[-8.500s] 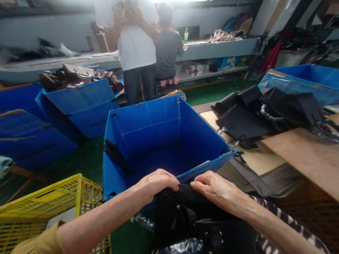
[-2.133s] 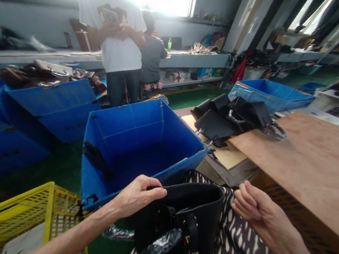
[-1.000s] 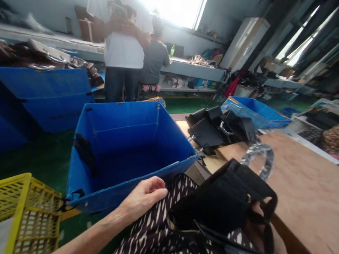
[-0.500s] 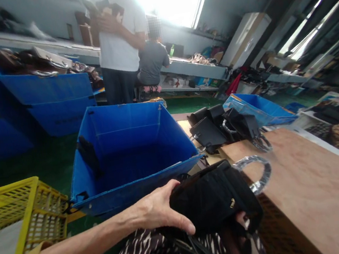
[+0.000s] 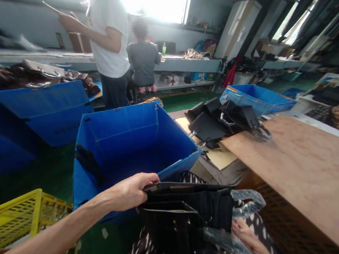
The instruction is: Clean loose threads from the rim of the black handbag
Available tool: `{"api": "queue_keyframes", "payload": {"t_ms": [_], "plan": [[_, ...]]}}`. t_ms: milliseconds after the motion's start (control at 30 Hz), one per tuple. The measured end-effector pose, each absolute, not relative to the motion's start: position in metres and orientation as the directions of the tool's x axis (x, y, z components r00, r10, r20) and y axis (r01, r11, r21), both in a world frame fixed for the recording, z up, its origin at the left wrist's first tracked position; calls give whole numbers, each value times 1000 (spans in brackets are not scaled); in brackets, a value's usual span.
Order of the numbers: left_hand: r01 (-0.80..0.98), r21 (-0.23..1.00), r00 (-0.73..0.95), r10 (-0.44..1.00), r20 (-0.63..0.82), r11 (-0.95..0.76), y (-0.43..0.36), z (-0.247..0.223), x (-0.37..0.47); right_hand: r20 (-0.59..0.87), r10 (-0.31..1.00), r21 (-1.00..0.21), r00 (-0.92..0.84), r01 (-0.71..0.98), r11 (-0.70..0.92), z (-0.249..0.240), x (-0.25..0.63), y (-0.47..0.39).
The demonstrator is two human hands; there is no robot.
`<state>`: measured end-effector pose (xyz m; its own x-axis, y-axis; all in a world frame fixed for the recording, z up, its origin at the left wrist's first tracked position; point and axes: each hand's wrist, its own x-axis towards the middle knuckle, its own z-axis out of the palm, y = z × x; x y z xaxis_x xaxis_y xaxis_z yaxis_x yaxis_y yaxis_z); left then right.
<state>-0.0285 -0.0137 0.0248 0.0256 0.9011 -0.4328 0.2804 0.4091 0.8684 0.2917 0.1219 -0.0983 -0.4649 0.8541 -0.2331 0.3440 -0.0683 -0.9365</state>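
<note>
A black handbag (image 5: 185, 213) rests on my lap, over patterned dark cloth, with its top gaping and its inside partly showing. Its ring-shaped handle (image 5: 247, 202) is wrapped in clear plastic and sticks out to the right. My left hand (image 5: 139, 191) pinches the bag's upper left corner, thumb and fingers closed on the edge. Low on the right side, my right hand (image 5: 248, 236) grips the bag near the plastic-wrapped handles; some of its fingers are hidden behind the bag and the plastic.
A blue bin (image 5: 126, 137) stands just ahead, with a dark item over its left wall. To the left is a yellow crate (image 5: 39, 218). Several black handbags (image 5: 219, 119) lie beyond a wooden board (image 5: 314, 156) on the right. Two people (image 5: 108, 38) are by the far bench.
The bag has turned and opened toward me. My left hand has shifted from its side to its top corner, and my right hand shows more. The standing person has turned.
</note>
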Motion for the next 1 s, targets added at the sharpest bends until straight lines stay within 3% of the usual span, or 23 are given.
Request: {"api": "queue_keyframes", "payload": {"t_ms": [67, 100, 167, 200, 300, 400, 500, 767, 1000], "plan": [[312, 852, 31, 892, -450, 419, -13, 26, -28, -332, 874, -932, -354, 266, -246, -94, 305, 133], [332, 847, 26, 894, -448, 415, -12, 26, -26, -321, 913, -934, -252, 245, -261, -87, 311, 138], [374, 837, 20, 898, -439, 400, -8, 27, -22, -142, 988, -951, -67, 287, -117, -63, 316, 145], [393, 831, 22, 900, -435, 393, -6, 27, -20, -12, 998, -927, -57, 375, 10, -47, 315, 146], [438, 818, 36, 902, -431, 373, -1, 30, -15, 171, 910, -764, -379, 531, 365, 3, 298, 145], [460, 809, 48, 899, -435, 366, -1, 35, -12, 183, 728, -589, -661, 519, 620, 29, 269, 146], [471, 810, 52, 906, -421, 350, -2, 39, -10, 144, 599, -527, -788, 452, 720, 30, 245, 157], [459, 831, 105, 910, -402, 314, -4, 49, -16, -143, 406, -681, -903, 388, 622, 32, 218, 180], [553, 795, 149, 910, -387, 248, -3, 49, -34, -192, 449, -785, -873, 411, 464, 25, 224, 173]]}}
